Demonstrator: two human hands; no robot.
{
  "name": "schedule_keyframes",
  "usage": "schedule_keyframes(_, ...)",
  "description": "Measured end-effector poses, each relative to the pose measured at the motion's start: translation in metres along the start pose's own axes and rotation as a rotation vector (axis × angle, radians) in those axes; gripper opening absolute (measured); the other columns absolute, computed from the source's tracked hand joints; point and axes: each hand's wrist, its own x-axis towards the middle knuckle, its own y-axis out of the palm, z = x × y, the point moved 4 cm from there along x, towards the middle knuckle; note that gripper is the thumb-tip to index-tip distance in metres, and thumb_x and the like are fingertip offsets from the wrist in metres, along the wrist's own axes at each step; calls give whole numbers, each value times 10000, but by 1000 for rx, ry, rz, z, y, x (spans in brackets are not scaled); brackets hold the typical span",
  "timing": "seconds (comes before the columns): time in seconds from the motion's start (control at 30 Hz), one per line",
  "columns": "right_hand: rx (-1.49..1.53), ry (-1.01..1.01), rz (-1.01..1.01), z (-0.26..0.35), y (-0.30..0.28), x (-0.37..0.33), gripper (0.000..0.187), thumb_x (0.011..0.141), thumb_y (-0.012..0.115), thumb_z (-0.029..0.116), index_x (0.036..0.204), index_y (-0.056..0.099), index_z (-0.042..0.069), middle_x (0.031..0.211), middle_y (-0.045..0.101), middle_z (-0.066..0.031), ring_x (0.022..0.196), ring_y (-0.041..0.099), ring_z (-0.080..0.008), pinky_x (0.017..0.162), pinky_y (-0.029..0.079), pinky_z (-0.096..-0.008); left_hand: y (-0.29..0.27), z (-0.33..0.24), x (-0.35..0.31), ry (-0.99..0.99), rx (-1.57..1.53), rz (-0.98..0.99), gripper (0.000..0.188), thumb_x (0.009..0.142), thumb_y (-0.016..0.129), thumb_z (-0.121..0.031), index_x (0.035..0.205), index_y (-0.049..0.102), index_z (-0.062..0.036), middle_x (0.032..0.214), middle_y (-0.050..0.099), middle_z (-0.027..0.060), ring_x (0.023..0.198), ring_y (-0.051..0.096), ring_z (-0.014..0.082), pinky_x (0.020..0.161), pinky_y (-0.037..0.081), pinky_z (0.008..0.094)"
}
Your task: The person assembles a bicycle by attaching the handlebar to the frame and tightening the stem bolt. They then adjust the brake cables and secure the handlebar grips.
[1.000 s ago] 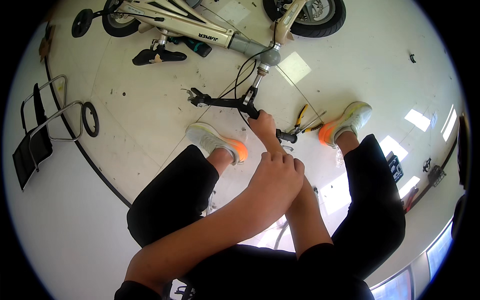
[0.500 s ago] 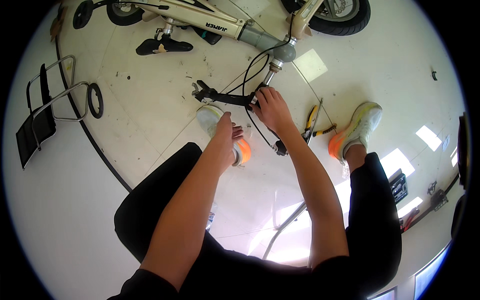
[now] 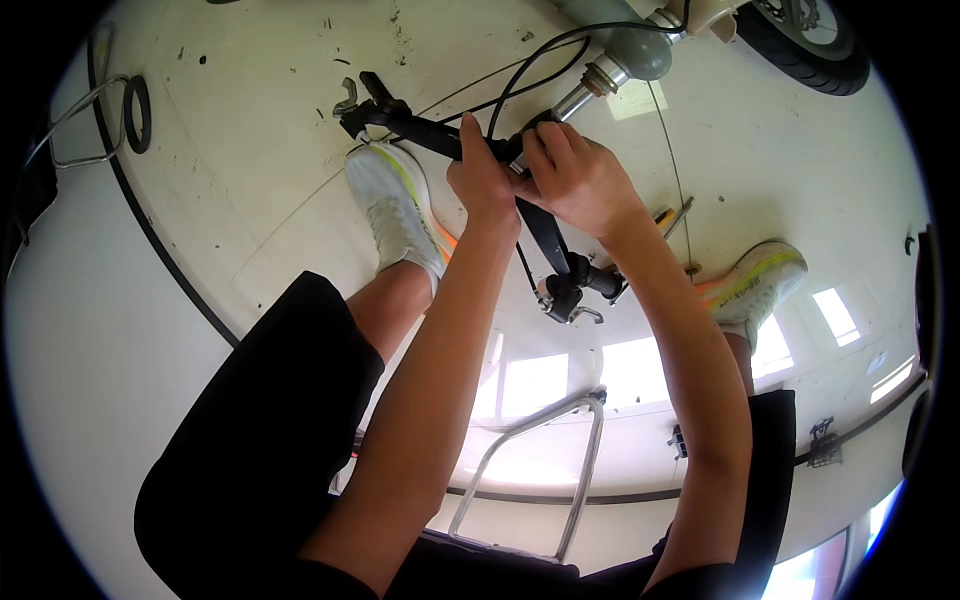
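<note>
A black bicycle handlebar [image 3: 425,133] lies across the view between my feet, its stem joined to a silver steering tube [image 3: 572,102]. My left hand [image 3: 485,180] is closed around the bar near its middle, thumb up. Curled over the stem beside it is my right hand [image 3: 585,180]; its fingertips partly hide the clamp area. At the left end of the bar is a silver brake lever [image 3: 346,97], and another brake lever [image 3: 585,315] is at the lower end. Black cables [image 3: 545,52] loop from the bar toward the grey head tube [image 3: 640,50].
The bicycle's front wheel [image 3: 815,60] is at the upper right. Yellow-handled pliers [image 3: 664,216] lie partly behind my right wrist. Bent metal tubing [image 3: 500,455] stands below my arms. At the left are a metal-framed chair [image 3: 90,100] and a black ring [image 3: 137,115].
My left hand has moved up from beside the shoe onto the handlebar. My right hand stays at the stem. The view has shifted closer, and the bicycle frame has mostly left it.
</note>
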Motion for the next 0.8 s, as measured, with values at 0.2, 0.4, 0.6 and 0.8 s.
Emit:
schedule_keyframes(0.2,48,416,-312,-74,-27,-5,246,838,647,133,638,548,29,563,505,-87,456,497,-264,408,421,-351,-2,5,-1,-71,54,-78,573,862,549,-493,899,580,77,838,558,60,739,498,168,681,427,312)
schedule_keyframes(0.4,307,787,-350,-64,-48,23,311,857,622,272,692,589,10,598,587,-136,536,575,-335,524,469,-398,1,4,6,-43,56,-25,688,850,540,-529,1079,536,120,990,562,129,848,511,201,770,435,312)
schedule_keyframes(0.6,223,776,180,-48,-11,26,358,881,567,345,758,635,15,680,627,-188,651,607,-396,603,493,-447,-7,10,9,-5,178,-141,732,820,519,-502,1165,437,139,1120,532,231,1006,541,298,871,421,351)
schedule_keyframes(0.8,555,991,385,-74,13,-4,390,898,555,313,755,625,-43,707,601,-243,700,583,-417,664,470,-446,-2,7,5,-22,186,-158,650,802,508,-446,1094,469,133,1067,526,221,951,518,286,852,414,359)
